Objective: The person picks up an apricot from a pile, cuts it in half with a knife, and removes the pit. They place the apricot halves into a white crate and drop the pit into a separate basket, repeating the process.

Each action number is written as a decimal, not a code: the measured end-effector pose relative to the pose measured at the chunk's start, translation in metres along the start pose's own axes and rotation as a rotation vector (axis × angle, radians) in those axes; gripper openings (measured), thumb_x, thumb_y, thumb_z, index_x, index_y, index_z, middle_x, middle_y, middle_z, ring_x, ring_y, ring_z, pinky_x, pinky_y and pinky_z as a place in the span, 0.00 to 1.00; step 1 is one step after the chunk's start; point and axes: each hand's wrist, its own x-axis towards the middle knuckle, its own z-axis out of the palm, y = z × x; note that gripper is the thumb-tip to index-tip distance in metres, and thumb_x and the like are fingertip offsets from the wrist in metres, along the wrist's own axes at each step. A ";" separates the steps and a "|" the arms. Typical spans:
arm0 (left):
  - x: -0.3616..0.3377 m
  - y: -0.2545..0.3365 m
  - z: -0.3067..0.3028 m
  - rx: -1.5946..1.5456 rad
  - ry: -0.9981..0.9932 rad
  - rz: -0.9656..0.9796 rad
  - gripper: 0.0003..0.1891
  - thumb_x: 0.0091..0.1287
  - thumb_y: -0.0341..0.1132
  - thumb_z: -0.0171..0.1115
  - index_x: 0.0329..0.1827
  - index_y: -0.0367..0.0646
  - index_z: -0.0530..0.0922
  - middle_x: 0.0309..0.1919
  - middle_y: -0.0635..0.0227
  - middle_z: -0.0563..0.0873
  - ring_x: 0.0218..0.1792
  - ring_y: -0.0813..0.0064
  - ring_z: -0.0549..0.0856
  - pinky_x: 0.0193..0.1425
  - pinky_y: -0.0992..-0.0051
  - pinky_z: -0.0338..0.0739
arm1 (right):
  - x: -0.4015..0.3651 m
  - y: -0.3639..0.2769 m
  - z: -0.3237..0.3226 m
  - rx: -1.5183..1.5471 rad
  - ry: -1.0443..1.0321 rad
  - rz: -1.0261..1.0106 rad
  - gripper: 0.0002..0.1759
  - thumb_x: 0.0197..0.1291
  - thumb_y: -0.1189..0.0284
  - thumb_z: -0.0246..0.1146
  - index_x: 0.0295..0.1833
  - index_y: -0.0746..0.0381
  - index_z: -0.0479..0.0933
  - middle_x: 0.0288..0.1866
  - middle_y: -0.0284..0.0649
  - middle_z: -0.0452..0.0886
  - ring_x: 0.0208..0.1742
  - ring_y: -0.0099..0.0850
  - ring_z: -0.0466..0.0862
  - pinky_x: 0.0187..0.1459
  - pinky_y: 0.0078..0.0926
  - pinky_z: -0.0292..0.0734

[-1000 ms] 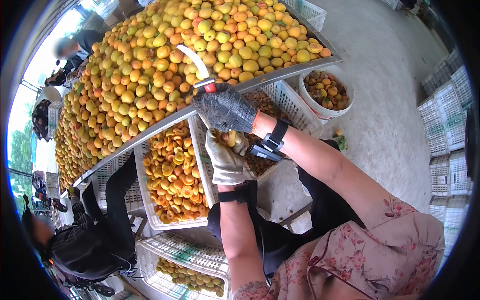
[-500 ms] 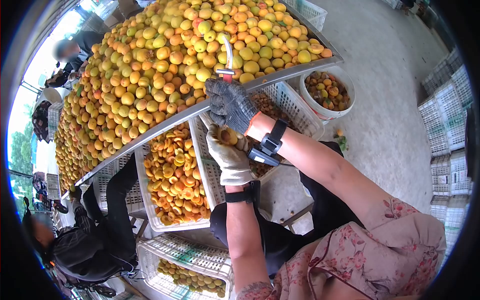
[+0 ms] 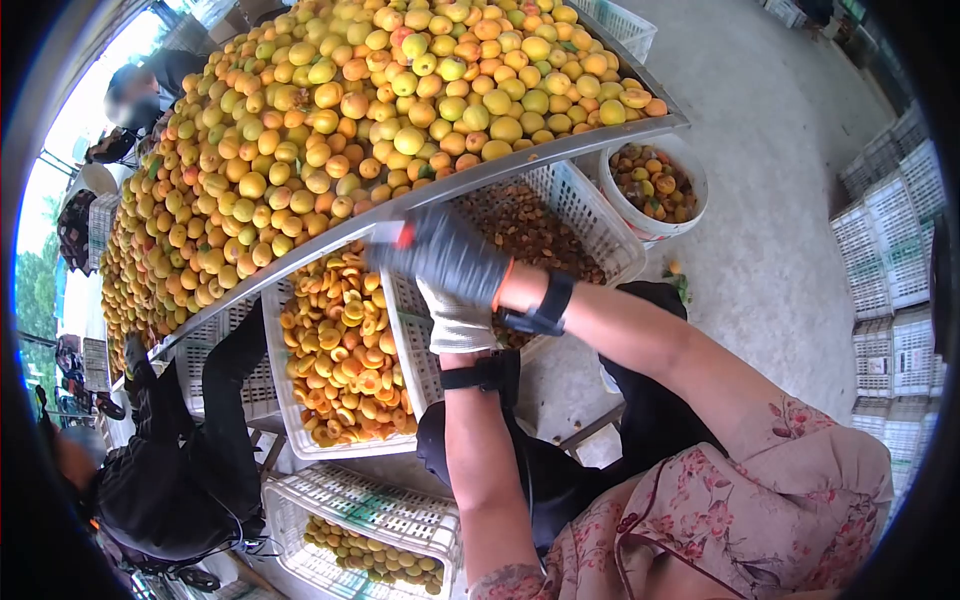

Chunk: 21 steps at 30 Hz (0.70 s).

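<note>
My right hand (image 3: pixel 440 250), in a dark grey glove and blurred by motion, is closed on a knife with a red handle (image 3: pixel 403 236); its blade is smeared. It crosses over my left hand (image 3: pixel 457 318), in a white glove, whose fingers are mostly hidden beneath it. Both hands are just below the metal edge of a table (image 3: pixel 540 156) heaped with yellow-orange apricots (image 3: pixel 330 120). Left of them, a white crate (image 3: pixel 300 445) holds halved apricots (image 3: pixel 345 360). Behind and right of them, another crate (image 3: pixel 610 225) holds brown pits (image 3: pixel 530 235).
A white bucket (image 3: pixel 703 195) of discarded-looking fruit stands right of the pit crate. Below, a crate (image 3: pixel 370 500) contains small greenish-yellow fruit. A person in black (image 3: pixel 180 490) sits at the left, with another person (image 3: pixel 150 90) farther back. Stacked crates (image 3: pixel 890 260) line the right side.
My right hand has moved left and down across my left hand. The knife, upright earlier, has swung out of that pose. The fruit seen in my left hand is now hidden.
</note>
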 end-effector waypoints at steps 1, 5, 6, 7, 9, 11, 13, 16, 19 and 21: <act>0.000 -0.003 0.001 -0.007 -0.005 -0.005 0.15 0.74 0.49 0.46 0.34 0.49 0.73 0.21 0.76 0.75 0.18 0.82 0.73 0.23 0.83 0.71 | -0.005 -0.001 0.006 -0.186 -0.043 0.008 0.12 0.57 0.61 0.66 0.37 0.59 0.79 0.28 0.45 0.79 0.33 0.44 0.82 0.39 0.40 0.76; 0.010 -0.002 -0.006 0.112 -0.080 0.063 0.15 0.75 0.48 0.45 0.37 0.49 0.74 0.23 0.76 0.77 0.19 0.83 0.74 0.25 0.84 0.70 | -0.013 -0.012 0.000 -0.483 -0.205 0.054 0.12 0.58 0.63 0.67 0.37 0.61 0.79 0.28 0.42 0.79 0.34 0.34 0.81 0.39 0.31 0.74; 0.015 -0.001 -0.010 0.144 -0.099 0.081 0.15 0.75 0.48 0.44 0.38 0.49 0.74 0.24 0.76 0.78 0.20 0.83 0.74 0.25 0.84 0.70 | -0.014 -0.013 -0.003 -0.482 -0.197 0.052 0.12 0.58 0.63 0.67 0.37 0.61 0.79 0.28 0.42 0.79 0.34 0.34 0.81 0.39 0.31 0.74; 0.021 0.000 -0.014 0.173 -0.117 0.100 0.15 0.75 0.48 0.44 0.39 0.48 0.74 0.24 0.76 0.78 0.20 0.83 0.74 0.25 0.84 0.70 | -0.015 -0.012 -0.007 -0.172 -0.041 0.109 0.11 0.58 0.64 0.67 0.37 0.61 0.79 0.29 0.40 0.80 0.34 0.31 0.80 0.39 0.30 0.74; 0.039 0.013 -0.036 0.317 -0.382 0.187 0.18 0.75 0.51 0.44 0.42 0.47 0.75 0.27 0.72 0.80 0.20 0.81 0.74 0.24 0.79 0.68 | -0.012 0.003 -0.018 0.252 0.222 0.227 0.10 0.59 0.66 0.67 0.38 0.62 0.80 0.30 0.37 0.81 0.33 0.25 0.78 0.39 0.26 0.74; 0.044 0.036 -0.037 0.347 -0.320 -0.084 0.22 0.72 0.54 0.45 0.43 0.44 0.76 0.29 0.70 0.80 0.25 0.76 0.74 0.30 0.76 0.70 | -0.003 0.016 -0.042 0.303 0.280 0.510 0.12 0.57 0.65 0.69 0.39 0.63 0.80 0.30 0.34 0.81 0.32 0.21 0.77 0.38 0.23 0.74; 0.029 0.036 -0.023 0.366 -0.198 -0.043 0.23 0.71 0.55 0.45 0.39 0.44 0.76 0.26 0.70 0.79 0.21 0.77 0.71 0.26 0.78 0.63 | 0.001 0.015 -0.058 0.237 0.241 0.647 0.13 0.56 0.65 0.70 0.38 0.63 0.79 0.29 0.33 0.81 0.32 0.21 0.77 0.37 0.23 0.74; 0.012 0.050 -0.010 0.494 -0.243 -0.019 0.21 0.71 0.54 0.46 0.39 0.44 0.77 0.25 0.71 0.78 0.22 0.77 0.72 0.26 0.77 0.64 | 0.004 0.013 -0.068 0.015 0.196 0.624 0.15 0.54 0.63 0.71 0.38 0.62 0.78 0.27 0.31 0.80 0.31 0.20 0.77 0.36 0.24 0.74; 0.001 0.060 0.001 0.519 -0.262 0.135 0.20 0.72 0.51 0.46 0.41 0.43 0.76 0.27 0.72 0.79 0.23 0.78 0.74 0.27 0.78 0.68 | 0.001 0.011 -0.067 0.127 0.063 0.713 0.20 0.52 0.58 0.72 0.42 0.60 0.77 0.29 0.30 0.79 0.32 0.24 0.77 0.36 0.27 0.74; 0.002 0.060 0.001 0.475 -0.271 0.152 0.18 0.73 0.49 0.45 0.42 0.43 0.76 0.30 0.72 0.80 0.26 0.78 0.76 0.30 0.78 0.71 | -0.005 0.003 -0.055 -0.034 -0.119 0.531 0.22 0.53 0.58 0.72 0.47 0.60 0.76 0.35 0.33 0.81 0.35 0.28 0.80 0.39 0.29 0.76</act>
